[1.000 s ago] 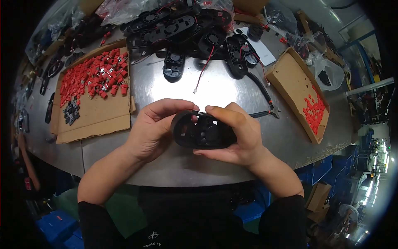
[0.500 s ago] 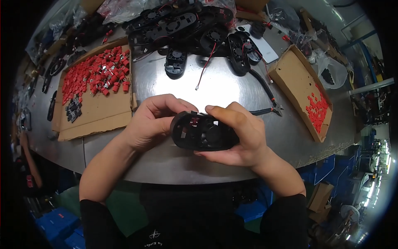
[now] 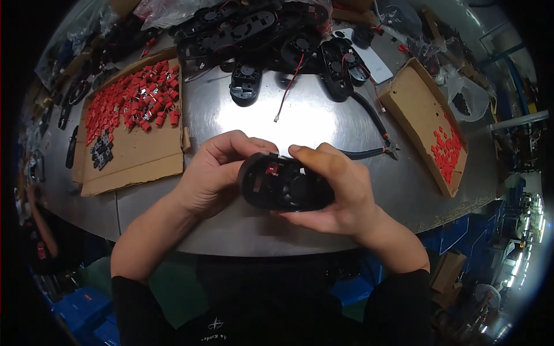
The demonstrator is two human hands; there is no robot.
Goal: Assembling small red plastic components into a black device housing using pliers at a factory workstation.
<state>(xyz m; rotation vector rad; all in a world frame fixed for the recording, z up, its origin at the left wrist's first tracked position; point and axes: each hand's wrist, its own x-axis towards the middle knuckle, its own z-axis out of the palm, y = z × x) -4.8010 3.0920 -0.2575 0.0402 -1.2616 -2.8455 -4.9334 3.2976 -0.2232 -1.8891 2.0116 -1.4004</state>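
Observation:
Between my hands, above the near part of the metal table, is a black oval plastic housing (image 3: pixel 287 187) with its hollow inside facing up. A small red part (image 3: pixel 272 168) sits inside it near the upper left. My left hand (image 3: pixel 222 167) is closed on the housing's left end, thumb and fingers at its upper left edge. Around the right end, my right hand (image 3: pixel 341 187) grips with the thumb along the upper edge and fingers beneath. Its underside and some fingertips are hidden.
At left lies a cardboard tray (image 3: pixel 135 177) of red parts and a few black pieces. Another cardboard tray (image 3: pixel 408 109) with small red pieces is at right. Cutting pliers (image 3: pixel 375 124) lie beyond my right hand. Black housings (image 3: pixel 245 86) with wires and a white phone-like slab (image 3: pixel 375 60) are farther back.
Both hands keep their hold on the housing, which has shifted and tilted very slightly. The view has moved a little; otherwise the table's contents look the same.

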